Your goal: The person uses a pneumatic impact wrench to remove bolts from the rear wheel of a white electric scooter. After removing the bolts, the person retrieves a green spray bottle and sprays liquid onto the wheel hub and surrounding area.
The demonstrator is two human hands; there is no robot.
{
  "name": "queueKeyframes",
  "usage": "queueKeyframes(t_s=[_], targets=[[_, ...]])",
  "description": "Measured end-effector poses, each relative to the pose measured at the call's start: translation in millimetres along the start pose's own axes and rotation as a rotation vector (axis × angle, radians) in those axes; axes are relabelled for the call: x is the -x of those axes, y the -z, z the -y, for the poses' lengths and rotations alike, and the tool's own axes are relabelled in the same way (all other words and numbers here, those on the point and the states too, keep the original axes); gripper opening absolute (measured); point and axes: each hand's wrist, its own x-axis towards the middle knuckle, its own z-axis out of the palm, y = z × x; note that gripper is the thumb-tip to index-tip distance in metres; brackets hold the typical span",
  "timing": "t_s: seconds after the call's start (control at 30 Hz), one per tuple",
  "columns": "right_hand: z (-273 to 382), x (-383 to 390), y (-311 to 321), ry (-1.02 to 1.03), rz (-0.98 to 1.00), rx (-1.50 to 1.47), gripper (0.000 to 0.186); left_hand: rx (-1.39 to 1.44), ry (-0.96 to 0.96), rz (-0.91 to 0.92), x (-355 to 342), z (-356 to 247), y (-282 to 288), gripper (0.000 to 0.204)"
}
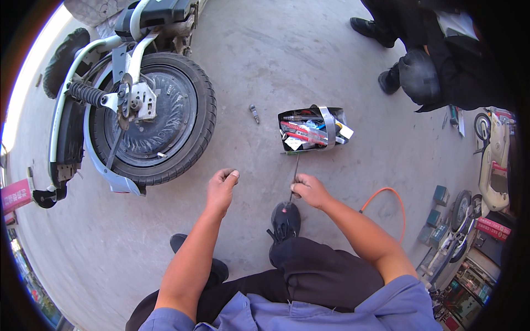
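Observation:
My right hand (309,190) grips a long, thin dark rod (296,165) upright above my shoe, its far end by a metal toolbox (291,126) with a strap handle and mixed tools inside. My left hand (223,188) has curled fingers; whether anything is in them I cannot make out. It hangs in the air between the box and a scooter wheel (174,110) with a dark hub, on a scooter at the upper left. A small metal tool or part (254,113) lies on the floor left of the box.
Another person (419,77) in dark clothes is at the upper right. An orange hose (398,204) loops on the floor at the right, near several boxes (436,215) and parked scooters (491,182). The concrete floor (232,66) surrounds the toolbox.

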Motion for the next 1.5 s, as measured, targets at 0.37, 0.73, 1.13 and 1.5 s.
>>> queueKeyframes(t_s=[0.37,0.73,1.13,1.5], targets=[[107.7,-82.2,10.7,-0.291,-0.042,-0.937,0.013,0.035,0.0,0.037,-1.0,-0.5,-14.9,0.03],[102.1,-88.2,3.1,-0.304,-0.118,-1.016,0.01,0.005,0.033,-0.003,-3.6,17.9,0.2,0.028],[103.4,-95.8,2.9,-0.307,-0.248,-1.066,0.012,-0.025,0.051,-0.005,-7.8,22.0,3.0,0.028],[94.3,-90.8,11.5,-0.23,-0.459,-1.19,0.021,-0.015,0.064,-0.022,-8.3,23.0,3.4,0.03]])
